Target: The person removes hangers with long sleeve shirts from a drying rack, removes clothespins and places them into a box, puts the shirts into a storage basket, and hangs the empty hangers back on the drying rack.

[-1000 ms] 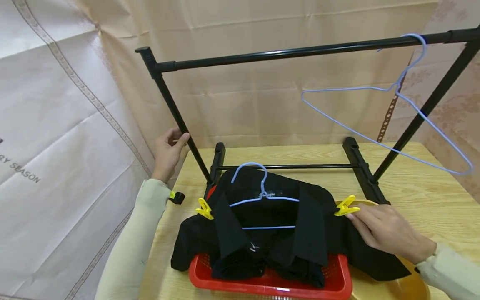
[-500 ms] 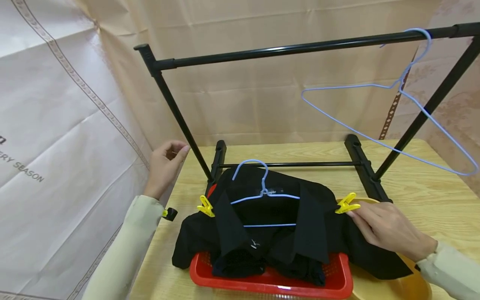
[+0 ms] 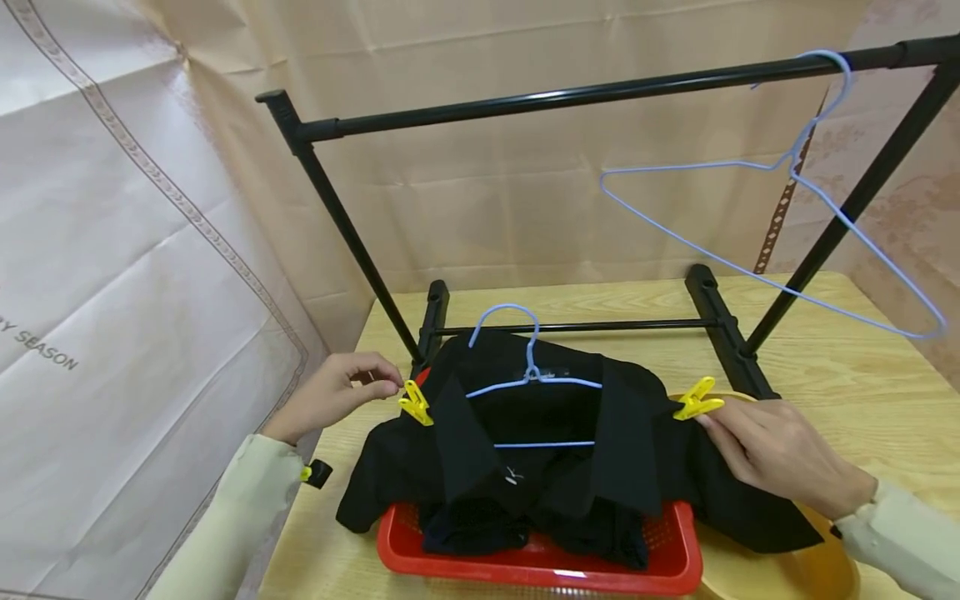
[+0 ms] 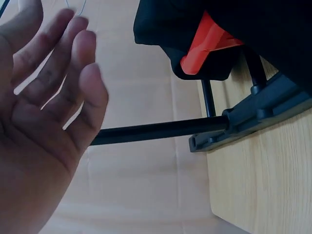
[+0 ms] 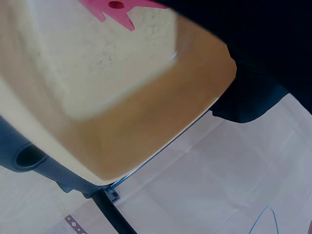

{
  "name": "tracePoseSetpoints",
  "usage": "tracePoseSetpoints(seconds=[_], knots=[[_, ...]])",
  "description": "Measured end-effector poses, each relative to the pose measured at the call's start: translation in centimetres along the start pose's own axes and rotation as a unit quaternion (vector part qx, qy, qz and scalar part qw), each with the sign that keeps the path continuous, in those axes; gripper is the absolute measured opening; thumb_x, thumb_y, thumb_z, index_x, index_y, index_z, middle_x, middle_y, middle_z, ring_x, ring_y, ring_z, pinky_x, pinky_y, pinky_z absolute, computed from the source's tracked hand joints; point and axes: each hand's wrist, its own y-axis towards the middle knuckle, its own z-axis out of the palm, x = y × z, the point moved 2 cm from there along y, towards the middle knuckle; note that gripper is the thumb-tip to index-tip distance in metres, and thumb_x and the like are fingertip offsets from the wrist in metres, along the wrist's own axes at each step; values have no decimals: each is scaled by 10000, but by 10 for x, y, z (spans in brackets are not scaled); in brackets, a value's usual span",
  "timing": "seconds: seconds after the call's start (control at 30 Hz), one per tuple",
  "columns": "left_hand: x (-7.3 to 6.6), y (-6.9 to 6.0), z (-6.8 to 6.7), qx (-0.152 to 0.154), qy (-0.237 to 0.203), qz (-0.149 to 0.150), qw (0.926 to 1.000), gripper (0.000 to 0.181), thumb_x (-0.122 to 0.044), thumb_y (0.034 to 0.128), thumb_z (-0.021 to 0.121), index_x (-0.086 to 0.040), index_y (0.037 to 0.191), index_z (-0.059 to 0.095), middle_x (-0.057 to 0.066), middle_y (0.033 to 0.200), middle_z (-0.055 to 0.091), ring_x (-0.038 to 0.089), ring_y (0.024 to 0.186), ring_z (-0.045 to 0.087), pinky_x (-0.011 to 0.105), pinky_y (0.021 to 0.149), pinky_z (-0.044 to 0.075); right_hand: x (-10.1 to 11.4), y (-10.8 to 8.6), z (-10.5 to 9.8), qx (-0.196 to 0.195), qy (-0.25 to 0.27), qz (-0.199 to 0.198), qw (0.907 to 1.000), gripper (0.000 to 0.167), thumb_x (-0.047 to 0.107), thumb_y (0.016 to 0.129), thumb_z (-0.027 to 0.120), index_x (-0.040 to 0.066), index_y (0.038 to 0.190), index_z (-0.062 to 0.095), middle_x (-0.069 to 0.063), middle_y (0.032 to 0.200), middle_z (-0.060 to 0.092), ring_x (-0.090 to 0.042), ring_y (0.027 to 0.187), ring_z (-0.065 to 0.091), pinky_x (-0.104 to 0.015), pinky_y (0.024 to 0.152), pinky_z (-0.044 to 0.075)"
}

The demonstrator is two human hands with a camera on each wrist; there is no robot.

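A black collared shirt (image 3: 630, 442) lies over a red basket (image 3: 540, 575), with a blue wire hanger (image 3: 531, 358) inside its neck. Two yellow clothespins grip the shirt's shoulders, one at the left (image 3: 415, 403) and one at the right (image 3: 697, 399). Beside the left clothespin hovers my left hand (image 3: 337, 392), fingers loosely bent; the left wrist view shows nothing in its palm. My right hand (image 3: 780, 454) pinches the shirt's right shoulder just under the other clothespin. The right fingertips are partly hidden and do not appear in the right wrist view.
Behind the basket stands a black clothes rack (image 3: 562, 100), a second blue hanger (image 3: 750, 167) on its bar. A yellow basin (image 5: 161, 126) sits at the right under the shirt's sleeve, holding a pink clothespin (image 5: 117, 7). All rest on a wooden table (image 3: 847, 367).
My left hand has left the rack's left post and come down and right to the left clothespin. The right hand keeps its hold on the shirt's shoulder.
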Motion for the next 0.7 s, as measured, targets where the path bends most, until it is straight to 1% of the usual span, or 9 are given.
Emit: tracePoseSetpoints(seconds=[0.1, 0.23, 0.37, 0.53, 0.7], knots=[[-2, -6, 2, 239, -60, 216, 9995, 141, -150, 948, 753, -251, 1045, 757, -87, 996, 729, 145, 887, 646, 316, 766, 523, 0, 0, 0, 7, -42, 60, 10000, 435, 346, 1111, 438, 62, 852, 642, 98, 669, 510, 5, 511, 348, -111, 443, 325], [-6, -10, 5, 519, -190, 619, 9966, 203, -101, 938, 754, -242, 1083, 766, -90, 1042, 730, 145, 948, 659, 318, 811, 532, 0, 0, 0, 18, -106, 47, 9999, 437, 345, 1111, 430, 77, 826, 625, 105, 666, 476, 5, 509, 336, -114, 439, 316], [-8, -15, 6, 598, -301, 906, 9936, 244, -56, 928, 754, -207, 1118, 770, -63, 1065, 734, 154, 974, 681, 320, 858, 548, 0, 1, 1, 5, -116, 47, 9999, 435, 339, 1112, 430, 72, 823, 616, 102, 659, 462, 4, 499, 331, -114, 432, 312], [-11, -21, 5, 581, -192, 938, 9937, 259, -82, 917, 775, -200, 1148, 765, -64, 1073, 734, 138, 963, 691, 312, 823, 570, 0, 3, 2, -9, -109, 92, 9999, 433, 334, 1112, 430, 64, 826, 612, 109, 649, 436, 11, 492, 319, -108, 426, 288], [-15, -24, 5, 662, -49, 885, 9939, 242, -158, 918, 793, -219, 1150, 760, -80, 1072, 729, 126, 933, 682, 315, 762, 570, 1, 4, 3, -51, -174, 159, 9997, 437, 335, 1109, 431, 65, 819, 614, 92, 644, 476, 7, 480, 330, -121, 411, 310]])
